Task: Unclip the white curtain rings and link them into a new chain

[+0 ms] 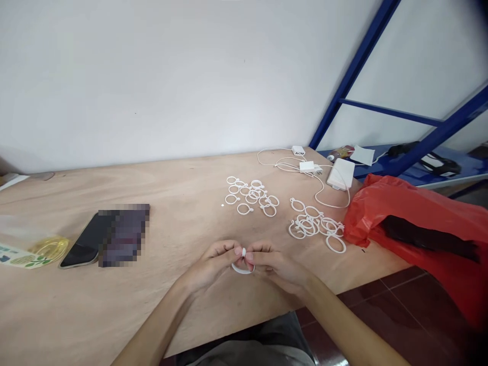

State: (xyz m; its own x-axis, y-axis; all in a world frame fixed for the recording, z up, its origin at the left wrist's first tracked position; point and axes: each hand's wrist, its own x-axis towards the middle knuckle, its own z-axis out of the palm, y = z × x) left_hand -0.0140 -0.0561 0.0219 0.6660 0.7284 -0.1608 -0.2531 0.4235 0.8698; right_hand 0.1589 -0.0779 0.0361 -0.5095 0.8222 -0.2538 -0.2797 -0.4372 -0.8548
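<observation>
Wooden table (171, 193) carries 2 ring piles (253, 194) left of the red bag (381, 203); left hand (215, 264) and right hand (280, 264), fingers narrow, pinch 1 white ring (241, 271).

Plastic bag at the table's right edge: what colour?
Red, with something dark showing in its opening; the head view shows it best.

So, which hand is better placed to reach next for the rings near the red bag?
Probably the right hand: it is nearer to those rings, on their side. The left hand is farther away. Both hands are busy, pinching a white ring.
</observation>
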